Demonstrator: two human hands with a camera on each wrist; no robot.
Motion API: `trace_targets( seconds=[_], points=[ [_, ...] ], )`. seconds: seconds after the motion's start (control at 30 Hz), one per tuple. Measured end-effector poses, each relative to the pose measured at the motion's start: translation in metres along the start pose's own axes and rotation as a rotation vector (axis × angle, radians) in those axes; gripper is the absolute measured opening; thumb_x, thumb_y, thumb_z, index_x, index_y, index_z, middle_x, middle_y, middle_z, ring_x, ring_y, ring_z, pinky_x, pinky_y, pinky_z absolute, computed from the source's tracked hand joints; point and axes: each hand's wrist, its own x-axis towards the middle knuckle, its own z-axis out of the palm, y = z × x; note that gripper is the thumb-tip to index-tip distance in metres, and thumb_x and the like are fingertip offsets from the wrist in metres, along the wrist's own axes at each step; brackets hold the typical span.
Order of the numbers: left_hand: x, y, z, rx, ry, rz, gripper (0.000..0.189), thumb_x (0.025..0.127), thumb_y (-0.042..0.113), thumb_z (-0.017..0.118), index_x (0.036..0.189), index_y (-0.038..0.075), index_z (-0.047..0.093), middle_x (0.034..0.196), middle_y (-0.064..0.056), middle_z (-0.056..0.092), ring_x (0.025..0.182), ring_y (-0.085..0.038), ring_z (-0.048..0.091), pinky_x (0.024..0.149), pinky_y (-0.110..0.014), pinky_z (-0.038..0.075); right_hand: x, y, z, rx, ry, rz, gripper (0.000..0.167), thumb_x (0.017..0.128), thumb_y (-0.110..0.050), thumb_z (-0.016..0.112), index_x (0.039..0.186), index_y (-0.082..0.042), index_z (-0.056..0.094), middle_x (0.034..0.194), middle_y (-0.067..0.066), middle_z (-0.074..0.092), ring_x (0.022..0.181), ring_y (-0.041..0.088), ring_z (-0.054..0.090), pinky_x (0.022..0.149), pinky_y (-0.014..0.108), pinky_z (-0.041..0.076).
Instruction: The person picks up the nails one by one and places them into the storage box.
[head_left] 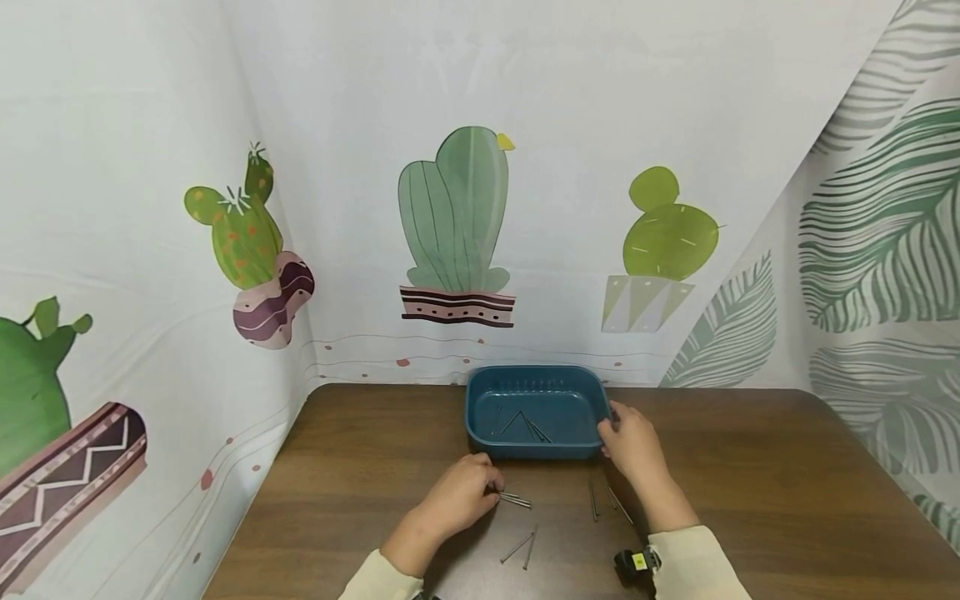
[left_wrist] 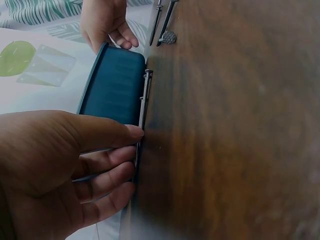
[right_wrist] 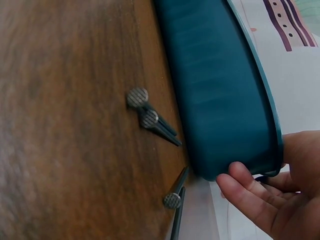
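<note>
My left hand (head_left: 459, 492) is low over the table, in front of a blue tray. Its thumb and fingertips pinch a few metal nails (head_left: 517, 502), whose heads point right; in the left wrist view, these nails (left_wrist: 145, 95) lie along the tabletop. My right hand (head_left: 637, 446) grips the tray (head_left: 576, 408) by its right end, thumb at the rim and fingers against the outer side, as the right wrist view shows on the tray wall (right_wrist: 225, 90). Several nails (head_left: 534, 430) lie loose inside the tray, towards its left.
Two crossed nails (head_left: 519, 547) lie on the brown wooden table (head_left: 360, 433) nearest me. More nails (head_left: 594, 502) lie in front of the tray's right end, beside my right forearm. A white cloth (head_left: 345, 250) printed with cacti hangs behind the table's far edge.
</note>
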Motion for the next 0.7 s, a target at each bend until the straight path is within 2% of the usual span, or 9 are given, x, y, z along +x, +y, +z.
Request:
trace_targets(
  seconds=[0.3,0.7],
  points=[
    [-0.0005,0.0001,-0.002,-0.063,-0.045,-0.006,0.008,0.083,0.014,0.079,0.081,0.019,0.073,0.079,0.01,0.057,0.074,0.001,0.048,0.068,-0.015,0.043,0.0001,-0.0007,-0.0001,-0.012,0.006,-0.006,0.051,0.095,-0.011,0.051,0.139,0.016,0.047,0.117,0.032,0.06,0.061,0.012,0.068,0.059,0.026,0.056],
    [0.0004,0.001,-0.0018,-0.091,-0.048,-0.026,0.012,0.081,0.012,0.078,0.075,0.019,0.07,0.075,0.011,0.052,0.071,0.001,0.044,0.065,-0.014,0.04,0.0,-0.0005,-0.0013,-0.012,-0.002,-0.008,0.052,0.095,-0.01,0.051,0.139,0.017,0.047,0.118,0.033,0.059,0.063,0.012,0.068,0.06,0.026,0.056]
  ],
)
